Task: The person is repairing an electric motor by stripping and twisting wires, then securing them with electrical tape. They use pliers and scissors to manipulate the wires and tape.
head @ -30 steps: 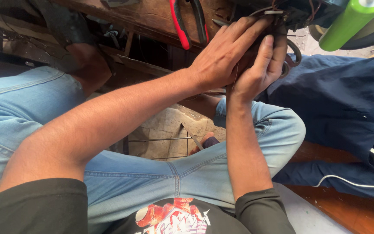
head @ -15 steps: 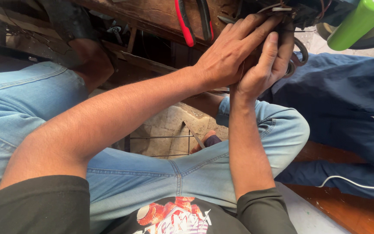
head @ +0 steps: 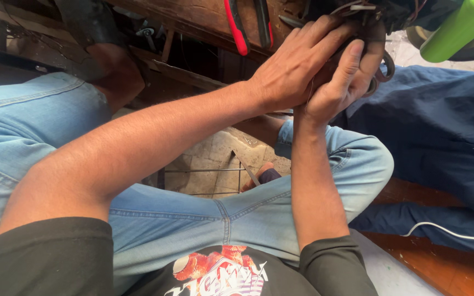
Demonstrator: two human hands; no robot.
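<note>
Wooden bench [head: 193, 16] edge runs along the top of the frame, red-handled pliers [head: 237, 27] lying on it. Right of them, left hand [head: 294, 68] and right hand [head: 338, 82] clasp together around a dark wired part [head: 371, 13] at upper right, just beyond the fingertips.

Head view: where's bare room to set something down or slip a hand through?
Bare: tiled floor between the knees, and the wooden floor below the blue cloth. Crowded: the workbench edge, where left hand and right hand grip the wired part beside red-handled pliers.
</note>
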